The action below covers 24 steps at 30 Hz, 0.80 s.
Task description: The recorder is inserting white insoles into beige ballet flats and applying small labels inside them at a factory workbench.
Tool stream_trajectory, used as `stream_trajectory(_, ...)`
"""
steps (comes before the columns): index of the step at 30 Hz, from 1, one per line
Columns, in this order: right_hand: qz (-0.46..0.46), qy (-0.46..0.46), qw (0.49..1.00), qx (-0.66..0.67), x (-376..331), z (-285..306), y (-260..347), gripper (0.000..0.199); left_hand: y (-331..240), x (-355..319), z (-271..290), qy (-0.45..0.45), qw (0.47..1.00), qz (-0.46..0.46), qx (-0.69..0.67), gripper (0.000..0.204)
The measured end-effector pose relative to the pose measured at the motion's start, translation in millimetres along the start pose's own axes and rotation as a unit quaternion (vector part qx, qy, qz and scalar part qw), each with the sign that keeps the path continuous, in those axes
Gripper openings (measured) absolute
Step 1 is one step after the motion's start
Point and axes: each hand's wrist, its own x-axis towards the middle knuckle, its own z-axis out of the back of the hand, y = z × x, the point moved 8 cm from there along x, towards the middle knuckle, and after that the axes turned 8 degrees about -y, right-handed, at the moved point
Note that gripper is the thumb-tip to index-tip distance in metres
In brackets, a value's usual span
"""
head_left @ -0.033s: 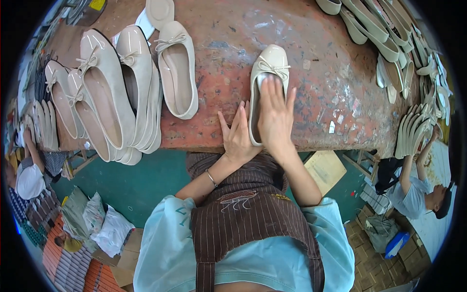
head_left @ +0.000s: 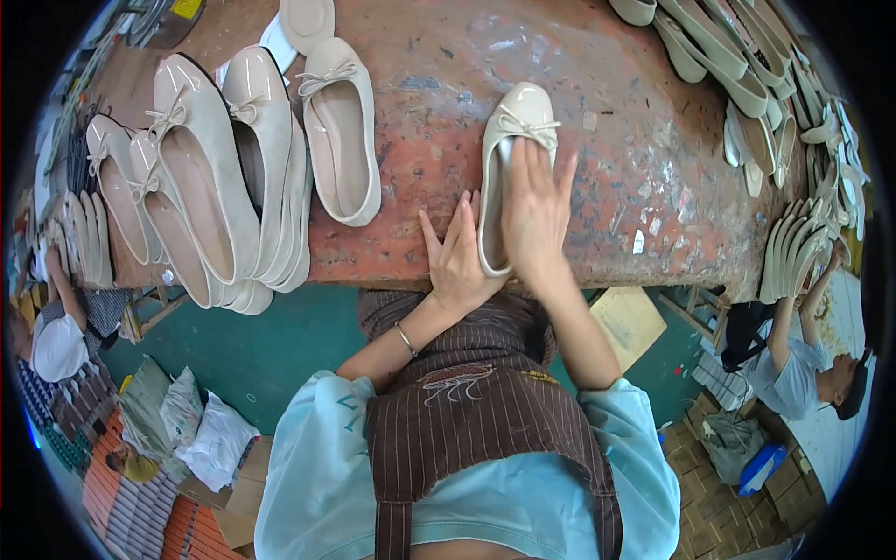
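Right hand (head_left: 535,213) flat and spread wide, fingers pointing up, pressing down into the opening of a cream shoe (head_left: 511,131) with a little bow at the toe. Left hand (head_left: 459,257) also flat and spread, lying on the bench (head_left: 616,168) just beside the shoe's left side, thumb side touching its edge. Thin bracelet (head_left: 405,340) round the left wrist. Not gripping or pinching anything with either hand.

Cream shoe lying on the red, scratched bench, heel near the front edge, toe pointing away.

Left of that shoe, well apart, one more cream shoe with a bow (head_left: 340,131), open side up. Further left of the shoe, a bunch of cream shoes (head_left: 215,177) leaning on each other, some hanging over the bench edge. Pale insole (head_left: 308,19) far up and left of the shoe.

Far right of the shoe, a row of more cream shoes (head_left: 737,65) and a stack of pale soles (head_left: 793,247) standing on edge.

Below the shoe, a brown striped apron (head_left: 485,411) over a light blue shirt. Green floor (head_left: 280,345) under the bench. Down and right of the shoe, another person (head_left: 793,373) in a blue shirt reaching toward the stack of soles.
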Motion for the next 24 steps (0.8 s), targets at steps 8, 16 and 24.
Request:
stream_trajectory(8,0.043,0.086,0.995,-0.008,-27,-2,26,0.057,6,-9,0,-0.004,1.000,0.009,0.028,0.112)
stream_trajectory(16,0.026,0.028,0.995,-0.092,10,-16,28,0.061,8,-2,1,0.011,1.000,0.011,0.024,0.117)
stream_trajectory(24,0.060,0.222,0.963,-0.142,46,-34,11,0.046,4,16,0,0.060,0.994,0.037,0.082,0.098)
